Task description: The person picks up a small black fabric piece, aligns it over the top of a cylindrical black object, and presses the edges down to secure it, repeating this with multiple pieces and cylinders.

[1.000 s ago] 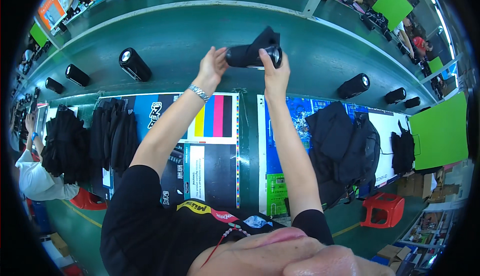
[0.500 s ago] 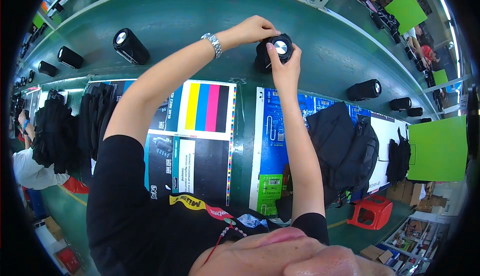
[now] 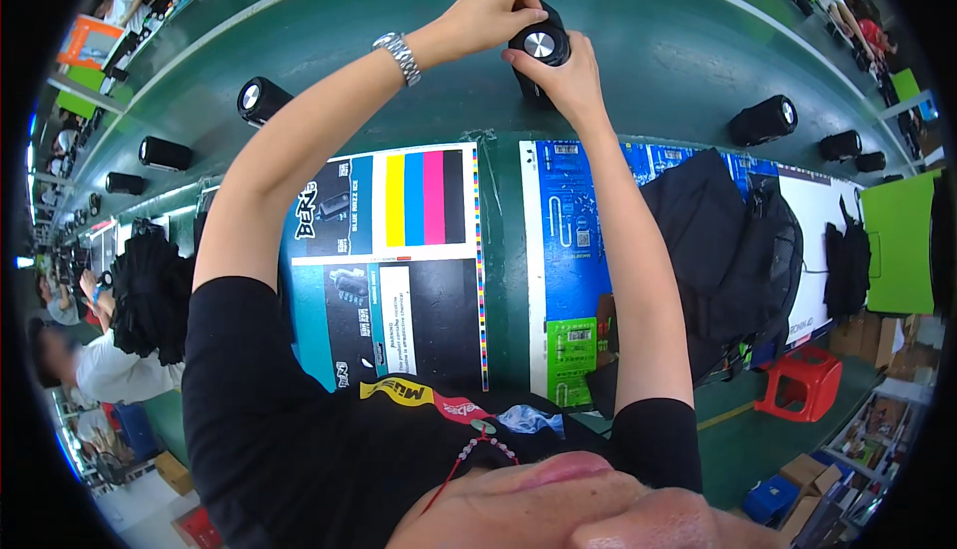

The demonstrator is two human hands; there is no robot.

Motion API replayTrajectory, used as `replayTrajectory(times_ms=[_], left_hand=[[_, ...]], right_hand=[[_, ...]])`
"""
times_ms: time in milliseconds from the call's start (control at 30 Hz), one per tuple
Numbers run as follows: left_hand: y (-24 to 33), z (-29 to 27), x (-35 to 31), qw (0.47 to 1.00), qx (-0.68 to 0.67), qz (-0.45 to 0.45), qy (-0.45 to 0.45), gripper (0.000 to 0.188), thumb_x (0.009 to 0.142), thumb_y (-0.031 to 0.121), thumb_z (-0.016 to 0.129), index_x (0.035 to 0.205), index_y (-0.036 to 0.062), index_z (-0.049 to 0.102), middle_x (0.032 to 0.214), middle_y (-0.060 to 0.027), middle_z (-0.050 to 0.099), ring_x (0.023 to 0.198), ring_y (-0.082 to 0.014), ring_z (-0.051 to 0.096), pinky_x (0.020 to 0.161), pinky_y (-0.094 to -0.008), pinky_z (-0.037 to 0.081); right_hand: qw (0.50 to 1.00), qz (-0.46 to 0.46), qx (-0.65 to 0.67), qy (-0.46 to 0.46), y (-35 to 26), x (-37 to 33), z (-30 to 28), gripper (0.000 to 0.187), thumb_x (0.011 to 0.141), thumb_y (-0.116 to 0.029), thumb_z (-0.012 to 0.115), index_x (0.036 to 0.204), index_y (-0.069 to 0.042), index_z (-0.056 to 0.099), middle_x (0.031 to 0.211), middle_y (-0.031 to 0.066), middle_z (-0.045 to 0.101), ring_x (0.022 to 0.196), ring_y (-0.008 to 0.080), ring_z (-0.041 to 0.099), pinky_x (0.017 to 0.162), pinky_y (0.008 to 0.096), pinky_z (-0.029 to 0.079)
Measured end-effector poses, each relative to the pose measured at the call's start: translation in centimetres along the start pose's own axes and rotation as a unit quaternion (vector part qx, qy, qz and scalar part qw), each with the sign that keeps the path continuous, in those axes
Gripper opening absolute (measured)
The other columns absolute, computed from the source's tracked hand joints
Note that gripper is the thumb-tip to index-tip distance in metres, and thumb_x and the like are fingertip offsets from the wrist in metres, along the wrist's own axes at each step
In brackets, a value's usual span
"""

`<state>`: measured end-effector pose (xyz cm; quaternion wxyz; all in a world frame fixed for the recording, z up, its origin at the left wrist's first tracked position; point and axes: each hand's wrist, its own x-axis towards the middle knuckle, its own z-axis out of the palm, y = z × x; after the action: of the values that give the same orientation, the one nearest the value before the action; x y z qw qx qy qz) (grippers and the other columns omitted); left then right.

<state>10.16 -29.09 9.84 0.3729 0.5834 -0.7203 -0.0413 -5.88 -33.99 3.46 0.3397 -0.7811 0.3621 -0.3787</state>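
A black cylindrical speaker [image 3: 539, 45] with a silver round end stands on the green work surface ahead of me. My right hand [image 3: 570, 73] grips its near right side, thumb and fingers around the rim near the silver disc. My left hand [image 3: 498, 13], with a metal-link bracelet on the wrist, is closed at the speaker's far left edge. Its thumb and fingers are pinched together there; anything small between them cannot be made out. The speaker's lower body is partly hidden by my right hand.
More black speakers [image 3: 763, 121] lie in a row along the green surface [image 3: 399, 61], left and right. Nearer me are printed sheets [image 3: 439, 310], a heap of black fabric bags [image 3: 708, 250] and another black pile [image 3: 150, 285]. A red stool [image 3: 800, 387] stands at the right.
The view has shifted, and the speaker with both hands now appears higher in it. The right hand keeps its hold; the left hand stays pinched at the speaker's far edge.
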Motion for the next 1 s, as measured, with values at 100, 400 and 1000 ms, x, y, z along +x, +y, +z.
replayTrajectory(times_ms=[100, 400, 1000], left_hand=[[-0.2, 0.3, 0.4, 0.998, -0.041, -0.029, -0.024, 0.023, 0.088, 0.02, 0.064, 0.084, -0.0018, 0.064, 0.073, -0.0096, 0.061, 0.066, -0.0135, 0.055, 0.061, -0.0268, 0.044], [-0.1, 0.5, 3.5, 0.936, 0.048, -0.24, -0.251, 0.052, 0.082, 0.053, 0.066, 0.073, 0.0017, 0.067, 0.057, -0.0012, 0.051, 0.053, -0.0091, 0.044, 0.047, -0.0237, 0.031], [5.4, 2.1, 3.7, 0.997, -0.013, 0.018, -0.075, 0.024, 0.087, 0.021, 0.064, 0.08, -0.002, 0.064, 0.076, -0.0114, 0.059, 0.069, -0.0232, 0.057, 0.063, -0.0331, 0.045]], right_hand=[[0.998, -0.015, 0.064, -0.001, 1.1, -0.1, -0.3, 0.08, 0.056, -0.053, 0.084, 0.102, 0.007, 0.058, 0.102, 0.0179, 0.057, 0.094, 0.0282, 0.06, 0.081, 0.037, 0.049], [0.995, 0.021, 0.091, 0.022, 2.4, 0.0, -2.0, 0.085, 0.057, -0.052, 0.084, 0.108, 0.01, 0.055, 0.103, 0.0224, 0.062, 0.091, 0.0262, 0.064, 0.077, 0.0321, 0.052], [0.981, 0.042, 0.179, -0.068, 4.3, 1.8, -4.7, 0.064, 0.076, -0.048, 0.071, 0.115, 0.001, 0.058, 0.099, 0.01, 0.065, 0.091, 0.0163, 0.062, 0.081, 0.0291, 0.048]])
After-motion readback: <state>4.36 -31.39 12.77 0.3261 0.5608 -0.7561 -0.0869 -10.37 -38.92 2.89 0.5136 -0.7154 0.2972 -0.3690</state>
